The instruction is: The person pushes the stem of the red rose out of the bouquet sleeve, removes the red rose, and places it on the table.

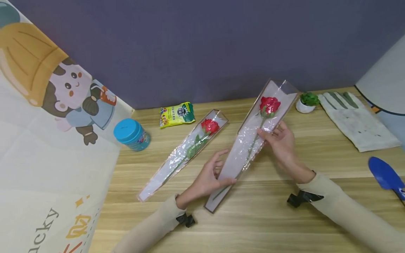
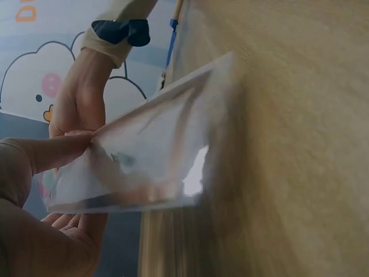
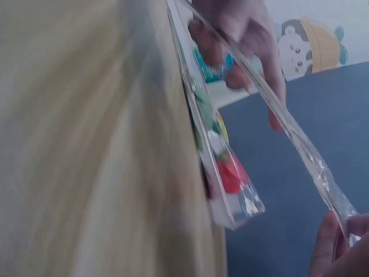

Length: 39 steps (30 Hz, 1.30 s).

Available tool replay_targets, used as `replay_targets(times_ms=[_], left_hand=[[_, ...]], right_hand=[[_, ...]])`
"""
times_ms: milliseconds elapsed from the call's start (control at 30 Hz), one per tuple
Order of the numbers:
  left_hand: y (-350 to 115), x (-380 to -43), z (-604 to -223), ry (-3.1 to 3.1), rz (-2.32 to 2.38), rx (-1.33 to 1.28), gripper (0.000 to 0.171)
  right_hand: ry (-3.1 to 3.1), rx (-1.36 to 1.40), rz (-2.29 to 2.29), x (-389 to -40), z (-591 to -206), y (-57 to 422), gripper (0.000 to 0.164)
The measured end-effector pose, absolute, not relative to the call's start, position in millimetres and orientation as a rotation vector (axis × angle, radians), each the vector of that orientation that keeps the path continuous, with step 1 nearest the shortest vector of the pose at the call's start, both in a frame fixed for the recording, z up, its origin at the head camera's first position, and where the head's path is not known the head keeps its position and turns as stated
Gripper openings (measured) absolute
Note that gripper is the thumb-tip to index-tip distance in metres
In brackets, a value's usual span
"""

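Note:
Both hands hold a wrapped red rose [image 1: 270, 106] in a long clear sleeve with a white backing, tilted with its bloom toward the far right. Near the sleeve's narrow lower end, my left hand [image 1: 210, 174] grips it, thumb on top and fingers beneath. Higher up, just below the bloom, my right hand [image 1: 281, 142] pinches the right edge. In the left wrist view the clear sleeve [image 2: 155, 150] stands off the tabletop. A second wrapped rose [image 1: 210, 126] lies on the table to the left; the right wrist view shows its red bloom [image 3: 232, 173] through the wrap.
A blue-lidded jar [image 1: 131, 134] stands at the left, with a yellow-green packet [image 1: 177, 115] behind the lying rose. At the right are a small potted plant [image 1: 307, 102], whitish gloves [image 1: 360, 123] and a blue trowel [image 1: 384, 174]. A dark panel [image 1: 202, 52] closes the back.

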<state>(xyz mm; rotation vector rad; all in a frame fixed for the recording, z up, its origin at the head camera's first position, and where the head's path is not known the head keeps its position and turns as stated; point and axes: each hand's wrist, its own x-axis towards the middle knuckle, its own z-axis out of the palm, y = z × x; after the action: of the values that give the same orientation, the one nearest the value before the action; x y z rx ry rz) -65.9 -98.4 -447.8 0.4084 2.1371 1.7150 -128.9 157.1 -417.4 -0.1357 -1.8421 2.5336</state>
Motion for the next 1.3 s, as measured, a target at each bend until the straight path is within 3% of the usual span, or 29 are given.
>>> replay_targets(times_ms=[367,767,1033,1300], left_hand=[[-99,-65,-449,2.149,1.718,0.471,0.084],[-98,-63,-451,2.203,1.676,0.547,0.081],[-98,-59,-452,2.276,1.659,0.553,0.074],[-96,-58,-451,2.325,1.714,0.541,0.064]], right_hand=[[-1.744,-0.07,2.52,-148,-399,185,0.067],[-1.827,-0.015,2.519,-144,-402,183,0.073],[-1.881,-0.008,2.5,-141,-406,181,0.061],[-1.971,0.013,2.477,-136,-411,176,0.036]])
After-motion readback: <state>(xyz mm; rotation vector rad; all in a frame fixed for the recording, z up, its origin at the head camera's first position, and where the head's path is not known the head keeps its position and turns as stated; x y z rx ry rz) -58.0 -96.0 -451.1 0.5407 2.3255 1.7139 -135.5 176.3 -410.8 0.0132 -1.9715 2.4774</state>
